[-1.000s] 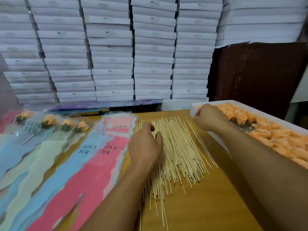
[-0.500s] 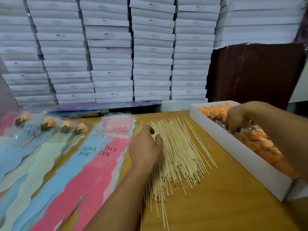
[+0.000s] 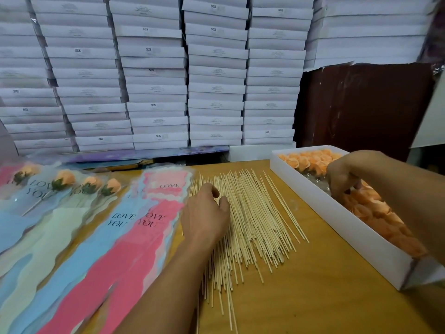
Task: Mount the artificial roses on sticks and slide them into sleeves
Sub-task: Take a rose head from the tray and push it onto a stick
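While my left hand (image 3: 204, 213) rests palm down on the near left edge of the pile of sticks (image 3: 250, 220), its fingers are curled into the thin wooden rods, though I cannot tell whether they have pinched one. The sticks lie fanned across the middle of the wooden table (image 3: 313, 297), their far tips pointing to twelve o'clock and their ragged near ends to six.

My right hand (image 3: 343, 177) is at two o'clock, reaching down into the long white box (image 3: 337, 213), fingers bent among the orange roses (image 3: 366, 208) that fill it; the fingertips are hidden by the blooms, so I cannot tell whether they grip one. More roses sit packed at the far end of the box, beyond my wrist.

At nine o'clock the sleeves (image 3: 101, 237) lie overlapped in pink, blue and pale green, printed with "LOVE YOU". At ten o'clock four finished roses in sleeves (image 3: 65, 179) lie side by side, green bases showing, one stick visible beneath.

Along the far wall, from ten to one o'clock, stacks of flat white cartons (image 3: 214, 80) rise out of view. A dark brown panel (image 3: 361, 104) stands at one o'clock behind the box.
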Available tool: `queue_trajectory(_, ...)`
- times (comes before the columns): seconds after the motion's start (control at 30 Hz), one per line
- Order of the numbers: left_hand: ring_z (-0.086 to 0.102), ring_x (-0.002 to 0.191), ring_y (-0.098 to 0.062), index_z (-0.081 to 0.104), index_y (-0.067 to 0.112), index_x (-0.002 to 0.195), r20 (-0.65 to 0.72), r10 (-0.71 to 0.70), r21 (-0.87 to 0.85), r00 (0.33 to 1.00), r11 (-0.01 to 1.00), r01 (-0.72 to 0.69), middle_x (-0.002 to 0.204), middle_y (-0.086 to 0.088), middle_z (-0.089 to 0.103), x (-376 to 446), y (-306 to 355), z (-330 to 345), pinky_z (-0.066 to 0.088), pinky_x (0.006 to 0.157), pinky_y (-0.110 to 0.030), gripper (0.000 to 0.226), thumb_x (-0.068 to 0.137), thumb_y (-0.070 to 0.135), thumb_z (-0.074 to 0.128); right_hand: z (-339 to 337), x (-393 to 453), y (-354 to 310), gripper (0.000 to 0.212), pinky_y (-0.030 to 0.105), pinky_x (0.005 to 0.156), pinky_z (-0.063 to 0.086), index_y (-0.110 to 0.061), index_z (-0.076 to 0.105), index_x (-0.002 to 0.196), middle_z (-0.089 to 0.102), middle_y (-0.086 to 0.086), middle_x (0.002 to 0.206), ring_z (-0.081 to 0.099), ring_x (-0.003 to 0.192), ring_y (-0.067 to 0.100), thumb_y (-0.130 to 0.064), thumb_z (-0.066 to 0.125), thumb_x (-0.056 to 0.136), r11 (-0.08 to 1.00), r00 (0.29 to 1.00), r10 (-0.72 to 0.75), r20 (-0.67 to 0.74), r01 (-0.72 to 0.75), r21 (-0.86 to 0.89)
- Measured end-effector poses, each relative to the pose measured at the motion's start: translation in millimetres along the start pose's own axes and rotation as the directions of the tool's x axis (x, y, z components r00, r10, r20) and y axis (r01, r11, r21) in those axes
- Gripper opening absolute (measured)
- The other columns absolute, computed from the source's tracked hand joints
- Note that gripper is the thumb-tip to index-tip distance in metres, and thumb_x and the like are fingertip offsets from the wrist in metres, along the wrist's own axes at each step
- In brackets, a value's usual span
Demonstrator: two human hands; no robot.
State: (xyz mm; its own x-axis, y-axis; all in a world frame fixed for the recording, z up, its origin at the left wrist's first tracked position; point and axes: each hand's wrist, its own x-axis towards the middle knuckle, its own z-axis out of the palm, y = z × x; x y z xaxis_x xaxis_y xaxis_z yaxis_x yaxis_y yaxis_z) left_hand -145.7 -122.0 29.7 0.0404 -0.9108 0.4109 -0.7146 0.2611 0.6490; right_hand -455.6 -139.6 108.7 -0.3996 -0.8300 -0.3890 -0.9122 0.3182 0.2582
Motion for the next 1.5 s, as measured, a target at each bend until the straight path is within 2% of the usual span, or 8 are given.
queue_trajectory(0.33, 0.065, 0.077, -0.020, 0.061, 0.021, 0.099, 0.007, 0.001, 0.012, 1.000, 1.000, -0.001, 0.084, 0.003, 0.067, 1, -1, 1, 0.057, 0.074, -0.040, 0.015, 0.095, 0.035, 0.058, 9, 1, 1, 0.041, 0.029, 0.088, 0.059, -0.012, 0.070, 0.119, 0.067, 0.001, 0.108, 0.066, 0.106, 0.023, -0.036, 0.077, 0.087, 0.998, 0.998, -0.056, -0.038, 0.056, 0.010)
queue_trajectory(0.43, 0.065, 0.078, -0.021, 0.061, 0.021, 0.099, 0.006, 0.008, 0.008, 1.000, 1.000, -0.008, 0.084, 0.002, 0.067, 1, -1, 1, 0.057, 0.075, -0.041, 0.015, 0.095, 0.035, 0.058, 1, -5, 5, 0.036, 0.020, 0.065, 0.054, -0.009, 0.069, 0.114, 0.069, 0.005, 0.111, 0.065, 0.094, 0.019, -0.033, 0.075, 0.088, 0.997, 0.997, -0.033, -0.065, 0.038, 0.074)
queue_trajectory(0.6, 0.062, 0.069, -0.010, 0.064, 0.021, 0.101, 0.024, 0.066, -0.193, 0.997, 0.979, -0.061, 0.075, 0.007, 0.064, 0, 1, 0, 0.056, 0.071, -0.034, 0.014, 0.095, 0.033, 0.062, -25, -34, -3, 0.029, 0.032, 0.068, 0.054, -0.008, 0.071, 0.093, 0.068, 0.005, 0.084, 0.065, 0.077, 0.020, -0.036, 0.064, 0.091, 0.957, 0.926, -0.047, -0.376, 0.150, 0.248)
queue_trajectory(0.73, 0.062, 0.078, 0.003, 0.066, 0.026, 0.118, 0.094, 0.161, -0.526, 0.983, 0.846, -0.088, 0.084, 0.010, 0.067, -4, 9, -6, 0.048, 0.067, -0.008, 0.031, 0.088, 0.029, 0.074, -30, -76, -57, 0.027, 0.024, 0.043, 0.044, -0.013, 0.074, 0.068, 0.060, -0.003, 0.055, 0.051, 0.049, 0.016, -0.037, 0.066, 0.077, 0.817, 0.884, -0.194, -0.426, 0.386, 0.428)
queue_trajectory(1.03, 0.069, 0.086, -0.008, 0.073, 0.026, 0.103, 0.082, 0.220, -0.580, 0.972, 0.804, -0.134, 0.090, 0.008, 0.074, -5, 9, -5, 0.058, 0.079, -0.025, 0.021, 0.085, 0.016, 0.076, -15, -100, -140, 0.031, 0.028, 0.052, 0.052, -0.009, 0.066, 0.079, 0.059, 0.002, 0.071, 0.058, 0.060, 0.019, -0.039, 0.065, 0.087, 0.658, 0.823, -0.337, -0.458, 0.553, 0.510)
queue_trajectory(1.17, 0.068, 0.078, -0.019, 0.072, 0.015, 0.095, -0.021, 0.034, -0.632, 0.999, 0.774, -0.040, 0.084, -0.004, 0.073, 5, 6, -7, 0.055, 0.074, -0.030, 0.010, 0.086, 0.016, 0.076, -15, -86, -142, 0.045, 0.027, 0.051, 0.051, -0.005, 0.071, 0.100, 0.067, 0.009, 0.082, 0.059, 0.062, 0.017, -0.048, 0.058, 0.097, 0.261, 0.843, -0.255, -0.474, 0.532, 0.805)
queue_trajectory(1.33, 0.064, 0.059, -0.008, 0.069, 0.000, 0.094, 0.061, -0.232, -0.850, 0.971, 0.497, 0.172, 0.076, -0.007, 0.067, 13, 1, -12, 0.053, 0.059, -0.022, 0.017, 0.088, 0.014, 0.073, 11, -43, -170, 0.027, 0.030, 0.056, 0.051, -0.010, 0.060, 0.073, 0.062, 0.006, 0.067, 0.061, 0.062, 0.023, -0.025, 0.064, 0.095, 0.718, 0.848, -0.080, -0.524, 0.413, 0.560)
queue_trajectory(1.5, 0.066, 0.062, -0.014, 0.069, 0.004, 0.089, 0.096, -0.284, -0.901, 0.954, 0.383, 0.204, 0.066, 0.000, 0.068, 18, -1, -14, 0.053, 0.057, -0.024, 0.008, 0.089, 0.012, 0.070, 18, -21, -201, 0.034, 0.028, 0.048, 0.033, -0.017, 0.047, 0.073, 0.051, 0.001, 0.075, 0.056, 0.070, 0.019, -0.028, 0.077, 0.084, 0.825, 0.854, -0.035, -0.519, 0.317, 0.467)
